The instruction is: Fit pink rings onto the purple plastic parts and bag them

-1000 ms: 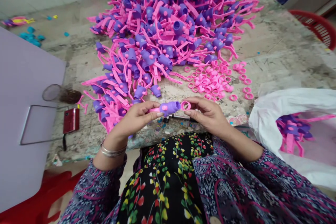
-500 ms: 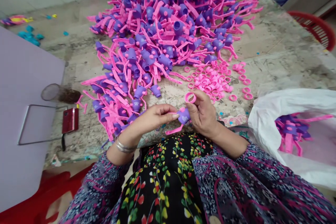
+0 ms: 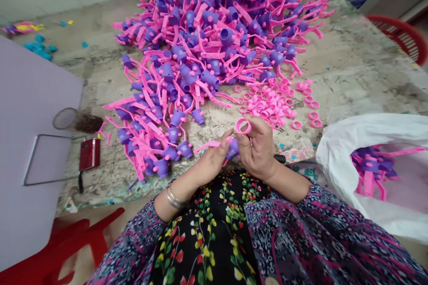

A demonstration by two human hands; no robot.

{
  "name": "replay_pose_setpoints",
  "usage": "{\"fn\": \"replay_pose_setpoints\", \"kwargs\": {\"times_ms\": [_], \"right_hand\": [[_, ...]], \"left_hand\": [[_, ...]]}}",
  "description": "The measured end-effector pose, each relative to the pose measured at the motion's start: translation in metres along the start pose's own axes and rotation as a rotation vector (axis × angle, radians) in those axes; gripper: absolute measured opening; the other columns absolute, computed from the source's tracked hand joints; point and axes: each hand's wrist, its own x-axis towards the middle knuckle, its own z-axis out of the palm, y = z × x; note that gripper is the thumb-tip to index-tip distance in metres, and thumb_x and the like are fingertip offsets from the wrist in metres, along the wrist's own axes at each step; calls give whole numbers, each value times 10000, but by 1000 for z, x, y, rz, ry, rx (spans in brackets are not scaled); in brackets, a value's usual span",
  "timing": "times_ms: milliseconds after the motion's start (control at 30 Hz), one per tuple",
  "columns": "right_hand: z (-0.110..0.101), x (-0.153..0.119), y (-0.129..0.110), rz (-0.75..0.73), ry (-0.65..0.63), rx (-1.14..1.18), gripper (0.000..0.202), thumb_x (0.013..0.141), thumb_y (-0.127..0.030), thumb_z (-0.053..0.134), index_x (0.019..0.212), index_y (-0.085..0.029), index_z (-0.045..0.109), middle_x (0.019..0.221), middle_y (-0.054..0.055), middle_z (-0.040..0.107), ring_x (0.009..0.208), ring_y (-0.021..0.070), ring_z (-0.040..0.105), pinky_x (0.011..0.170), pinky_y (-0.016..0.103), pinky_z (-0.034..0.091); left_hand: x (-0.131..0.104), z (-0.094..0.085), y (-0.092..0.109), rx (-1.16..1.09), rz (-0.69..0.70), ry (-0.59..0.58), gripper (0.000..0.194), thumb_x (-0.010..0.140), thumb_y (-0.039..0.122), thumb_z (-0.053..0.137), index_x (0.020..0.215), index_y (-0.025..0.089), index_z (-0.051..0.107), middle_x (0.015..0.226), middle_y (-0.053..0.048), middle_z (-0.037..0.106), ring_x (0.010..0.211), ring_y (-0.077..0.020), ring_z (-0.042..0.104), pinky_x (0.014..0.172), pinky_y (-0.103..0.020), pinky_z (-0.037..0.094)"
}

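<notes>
A worn stone table (image 3: 351,67) fills the view, seen from above by a seated person in a patterned dress. Most of it is covered by a big heap of purple and pink plastic parts (image 3: 214,40). At the right edge lies a white plastic bag (image 3: 351,160) holding more such parts, with a red basket (image 3: 401,33) beyond it. At the left sit a grey board (image 3: 30,142), a clear cup (image 3: 75,120) lying on its side, and a small red case (image 3: 90,153). Just ahead of the hands is a small pile of pink rings (image 3: 267,102). At the near table edge, the left hand (image 3: 212,162) and right hand (image 3: 257,147) meet, both gripping one purple part (image 3: 233,146) with a pink stem between them. The right hand's fingertips also pinch a pink ring (image 3: 243,126), held just above that part.
</notes>
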Motion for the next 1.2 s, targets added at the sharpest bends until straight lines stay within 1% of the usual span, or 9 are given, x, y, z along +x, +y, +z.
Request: {"fn": "replay_pose_setpoints", "kwargs": {"times_ms": [100, 200, 300, 433, 567, 733, 833, 1067, 1200], "right_hand": [[-2, -3, -2, 34, 0, 21, 416, 973, -258, 472, 1365, -319, 346, 1156, 79, 595, 867, 193, 676, 758, 356, 579], [-5, -3, -4, 57, -21, 57, 412, 966, -258, 491, 1353, -309, 361, 1089, 65, 610, 810, 178, 666, 721, 343, 571], [-10, 1, -7, 35, -24, 52, 394, 945, -249, 530, 1318, -304, 414, 1018, 44, 621, 782, 171, 640, 712, 334, 554], [-20, 6, -9, 11, -95, -8, 326, 935, -228, 541, 1251, -274, 475, 1033, 56, 639, 879, 192, 637, 769, 348, 545], [-30, 8, -7, 4, -232, -48, 295, 935, -197, 539, 1222, -247, 497, 1071, 80, 662, 953, 204, 640, 823, 367, 541], [-34, 7, -3, 2, -365, 39, 285, 937, -192, 546, 1217, -242, 525, 1102, 77, 676, 984, 189, 651, 859, 362, 544], [-34, 7, -3, 83, -414, 147, 254, 931, -208, 566, 1182, -238, 573, 1080, 65, 687, 961, 171, 664, 846, 333, 553], [-28, 3, -1, 472, -409, 560, 262, 866, -278, 674, 1126, -252, 649, 1015, 35, 688, 886, 154, 671, 800, 320, 575], [-27, 4, 0, 499, -384, 646, 245, 824, -289, 724, 1061, -249, 675, 969, 26, 660, 834, 135, 647, 757, 294, 564]], "left_hand": [[-1, 2, 4, -212, -80, -105, 654, 919, 681, 260, 742, 192, 656, 723, -54, 678, 759, -183, 620, 752, -313, 485], [-4, 1, 6, -266, -95, -186, 681, 925, 661, 289, 608, 165, 632, 592, -36, 629, 525, -114, 519, 609, -270, 435], [-7, -4, 5, -299, -115, -131, 659, 919, 653, 326, 641, 148, 644, 551, -18, 605, 438, -77, 443, 508, -244, 361], [-12, -15, 1, -381, -162, -41, 624, 917, 656, 320, 721, 152, 630, 476, 21, 539, 374, -62, 373, 421, -224, 276], [-17, -22, 1, -325, -156, -11, 622, 904, 674, 309, 720, 161, 608, 436, 44, 478, 356, -64, 337, 401, -227, 252], [-18, -25, 4, -217, -150, -4, 609, 912, 655, 325, 664, 166, 590, 403, 49, 436, 364, -69, 346, 424, -237, 263], [-17, -25, 5, -190, -151, -4, 614, 909, 660, 323, 673, 165, 600, 404, 47, 439, 369, -74, 353, 427, -240, 263], [-18, -25, 8, -157, -171, -26, 606, 916, 647, 321, 633, 171, 568, 411, 48, 413, 390, -80, 357, 454, -244, 283], [-19, -24, 7, -154, -210, -44, 624, 919, 647, 314, 578, 173, 534, 413, 44, 405, 397, -79, 349, 468, -247, 278]]}}
